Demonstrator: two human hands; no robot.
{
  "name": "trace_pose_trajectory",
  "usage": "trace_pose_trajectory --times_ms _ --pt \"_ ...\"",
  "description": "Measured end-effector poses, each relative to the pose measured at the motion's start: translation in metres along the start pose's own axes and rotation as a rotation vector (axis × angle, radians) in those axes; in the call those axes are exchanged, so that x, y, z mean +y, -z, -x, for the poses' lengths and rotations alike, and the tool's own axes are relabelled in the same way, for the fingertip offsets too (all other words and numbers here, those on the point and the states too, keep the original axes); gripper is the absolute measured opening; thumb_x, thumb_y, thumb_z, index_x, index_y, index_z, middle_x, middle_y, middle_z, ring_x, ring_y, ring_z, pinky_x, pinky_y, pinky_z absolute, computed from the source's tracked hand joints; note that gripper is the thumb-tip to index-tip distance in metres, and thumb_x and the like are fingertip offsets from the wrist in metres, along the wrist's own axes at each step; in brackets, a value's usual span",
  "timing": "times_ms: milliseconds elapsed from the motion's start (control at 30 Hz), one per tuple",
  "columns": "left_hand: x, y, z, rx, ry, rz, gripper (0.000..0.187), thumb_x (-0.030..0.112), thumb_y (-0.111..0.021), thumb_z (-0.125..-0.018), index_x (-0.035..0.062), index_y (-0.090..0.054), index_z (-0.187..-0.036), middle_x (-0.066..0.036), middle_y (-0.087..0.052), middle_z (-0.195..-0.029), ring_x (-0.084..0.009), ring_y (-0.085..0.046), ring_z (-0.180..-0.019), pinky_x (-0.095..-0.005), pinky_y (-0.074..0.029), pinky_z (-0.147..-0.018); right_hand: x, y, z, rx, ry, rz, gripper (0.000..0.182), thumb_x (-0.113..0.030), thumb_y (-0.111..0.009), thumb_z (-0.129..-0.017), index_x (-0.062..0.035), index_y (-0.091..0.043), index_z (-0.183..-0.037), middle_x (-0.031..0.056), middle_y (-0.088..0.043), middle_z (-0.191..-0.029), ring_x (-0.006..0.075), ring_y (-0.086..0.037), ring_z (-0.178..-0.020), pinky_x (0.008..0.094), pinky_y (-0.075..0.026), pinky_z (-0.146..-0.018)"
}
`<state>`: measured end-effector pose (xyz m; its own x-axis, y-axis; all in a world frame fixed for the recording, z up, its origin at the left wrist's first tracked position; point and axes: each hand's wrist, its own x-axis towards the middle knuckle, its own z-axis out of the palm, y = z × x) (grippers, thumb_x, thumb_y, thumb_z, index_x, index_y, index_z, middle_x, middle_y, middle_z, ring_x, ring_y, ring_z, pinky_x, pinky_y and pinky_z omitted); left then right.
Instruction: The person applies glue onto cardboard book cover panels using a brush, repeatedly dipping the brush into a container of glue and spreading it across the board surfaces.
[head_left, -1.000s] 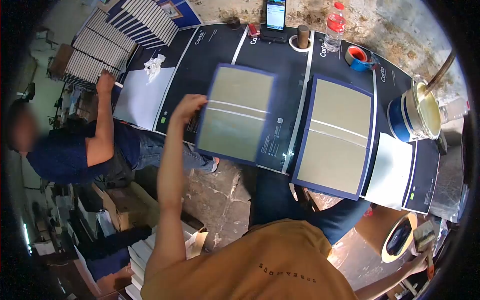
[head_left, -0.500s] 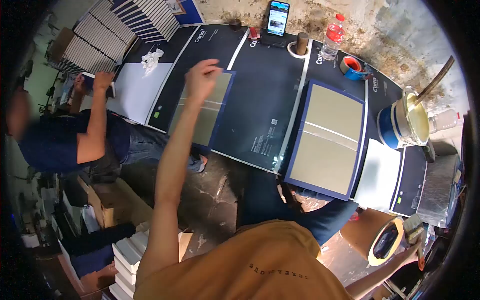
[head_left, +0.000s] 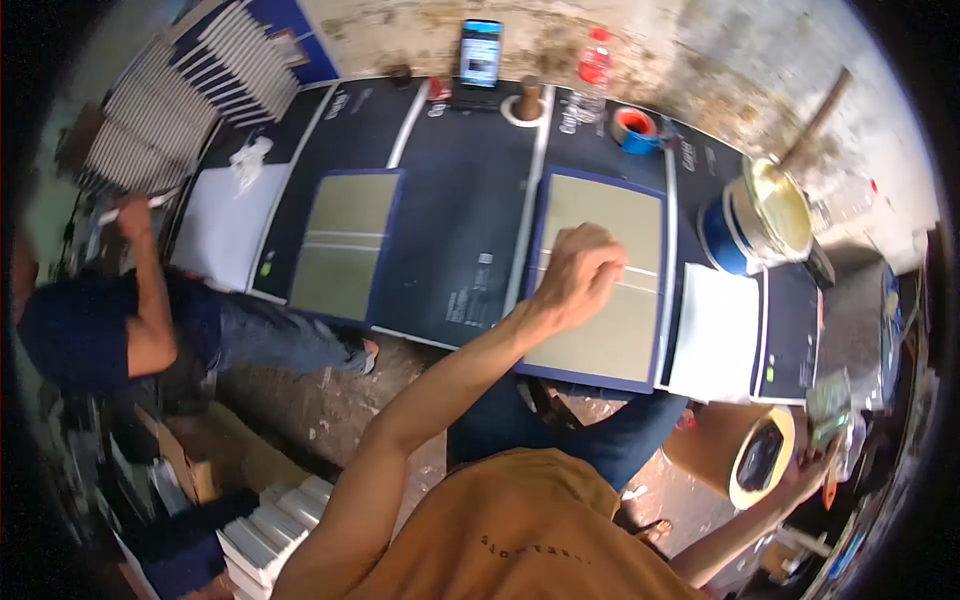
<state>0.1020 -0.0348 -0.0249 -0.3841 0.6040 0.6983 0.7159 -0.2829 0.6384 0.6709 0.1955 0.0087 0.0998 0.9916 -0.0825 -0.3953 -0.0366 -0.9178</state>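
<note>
My left hand [head_left: 580, 275] is over a book cover [head_left: 600, 345] with two beige boards on a dark blue sheet, lying in front of me. Its fingers are curled in, and nothing shows between them. Low on the right, my right hand [head_left: 817, 467] grips a wide flat brush [head_left: 829, 400] with an orange handle, held up beside a round drum [head_left: 715, 455]. A second book cover [head_left: 345, 215] of the same kind lies further left on the black-covered table [head_left: 450, 240].
White sheets [head_left: 715, 330] lie right of the near cover, with a glue bucket [head_left: 765, 225] behind them. Tape rolls [head_left: 636, 130], a bottle [head_left: 593, 75] and a phone [head_left: 481, 55] line the wall. At left a person [head_left: 90, 325] works beside stacked books [head_left: 150, 100].
My left hand has moved right, from above the left cover to over the near one, and its fingers have curled in. The view has shifted. My right hand still holds the brush.
</note>
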Motion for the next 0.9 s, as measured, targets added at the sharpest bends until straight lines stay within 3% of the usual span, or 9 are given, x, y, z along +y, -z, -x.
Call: trace_pose_trajectory --times_ms 100,167,267,333,433,500,600,733,900 --pt "0.021 -0.013 0.036 -0.021 0.118 0.286 0.004 0.004 -0.054 -0.081 0.0039 -0.056 -0.077 -0.011 -0.061 -0.078 -0.0285 -0.058 -0.074 -0.0416 -0.043 -0.071 -0.001 -0.07 0.014 0.077 0.139 -0.073 0.04 -0.027 -0.067 -0.095 -0.0007 -0.06 -0.124 0.011 -0.063 -0.116 0.0141 -0.058 -0.091 0.0243 -0.048 -0.076" --pt "0.045 0.001 0.047 -0.181 0.21 0.154 0.009 0.012 -0.054 -0.087 0.003 -0.056 -0.086 -0.016 -0.065 -0.098 -0.0324 -0.059 -0.09 -0.0436 -0.044 -0.082 -0.006 -0.139 0.018 0.107 0.268 -0.087 0.043 -0.027 -0.066 -0.096 -0.0002 -0.056 -0.128 0.0115 -0.061 -0.12 0.0163 -0.059 -0.098 0.026 -0.049 -0.082" --pt "0.062 -0.007 0.066 -0.054 0.435 0.146 0.02 0.012 -0.07 -0.083 0.0007 -0.055 -0.088 -0.011 -0.059 -0.085 -0.0228 -0.055 -0.074 -0.0333 -0.045 -0.071 -0.013 -0.243 0.003 0.05 0.442 0.009 0.048 -0.027 -0.065 -0.097 0.0006 -0.051 -0.134 0.0123 -0.058 -0.125 0.0196 -0.059 -0.109 0.0285 -0.05 -0.092" --pt "0.053 -0.019 0.086 -0.019 0.529 0.145 0.022 0.01 -0.073 -0.082 0.0002 -0.056 -0.092 -0.011 -0.059 -0.085 -0.0196 -0.053 -0.073 -0.0314 -0.046 -0.068 -0.019 -0.282 -0.023 -0.272 0.601 0.262 0.035 -0.025 -0.062 -0.098 -0.0001 -0.062 -0.123 0.0095 -0.068 -0.109 0.0174 -0.067 -0.091 0.0266 -0.052 -0.078" --pt "0.062 -0.019 0.08 -0.022 0.543 0.124 0.025 0.012 -0.073 -0.083 -0.0004 -0.058 -0.098 -0.011 -0.06 -0.086 -0.0199 -0.055 -0.074 -0.0321 -0.046 -0.068 -0.005 -0.341 -0.073 -0.287 0.793 0.612 0.031 -0.026 -0.064 -0.096 0.0016 -0.07 -0.108 0.0076 -0.071 -0.091 0.0105 -0.064 -0.08 0.0232 -0.05 -0.074" --pt "0.058 -0.021 0.081 -0.034 0.528 0.13 0.026 0.012 -0.074 -0.083 -0.0006 -0.059 -0.1 -0.011 -0.061 -0.087 -0.0202 -0.056 -0.074 -0.0324 -0.047 -0.069 0.013 -0.366 -0.118 -0.499 0.782 0.813 0.036 -0.037 -0.07 -0.091 -0.0008 -0.071 -0.096 0.006 -0.069 -0.079 0.0097 -0.06 -0.07 0.0275 -0.048 -0.065" --pt "0.055 -0.019 0.081 -0.059 0.506 0.102 0.027 0.012 -0.074 -0.083 -0.0005 -0.06 -0.102 -0.011 -0.063 -0.088 -0.0207 -0.058 -0.075 -0.0327 -0.048 -0.069 0.051 -0.388 -0.158 -0.477 0.697 1.135 0.043 -0.043 -0.077 -0.081 -0.0018 -0.073 -0.091 0.0107 -0.073 -0.081 0.0182 -0.068 -0.073 0.0343 -0.053 -0.07" --pt "0.055 -0.017 0.08 -0.07 0.478 0.091 0.027 0.013 -0.073 -0.084 -0.0004 -0.06 -0.103 -0.012 -0.064 -0.088 -0.0212 -0.058 -0.076 -0.0327 -0.048 -0.07 0.079 -0.39 -0.159 -0.661 0.453 1.325 0.046 -0.043 -0.08 -0.076 0.002 -0.072 -0.082 0.0108 -0.071 -0.072 0.0195 -0.068 -0.065 0.033 -0.055 -0.067" --pt "0.053 -0.018 0.085 -0.069 0.522 0.149 0.026 0.014 -0.071 -0.086 -0.0006 -0.061 -0.106 -0.01 -0.064 -0.088 -0.0182 -0.058 -0.077 -0.0309 -0.047 -0.071 0.039 -0.391 -0.165 -0.375 0.774 1.275 0.045 -0.042 -0.075 -0.08 0.0023 -0.072 -0.087 0.0151 -0.073 -0.078 0.0233 -0.074 -0.075 0.0346 -0.057 -0.071"
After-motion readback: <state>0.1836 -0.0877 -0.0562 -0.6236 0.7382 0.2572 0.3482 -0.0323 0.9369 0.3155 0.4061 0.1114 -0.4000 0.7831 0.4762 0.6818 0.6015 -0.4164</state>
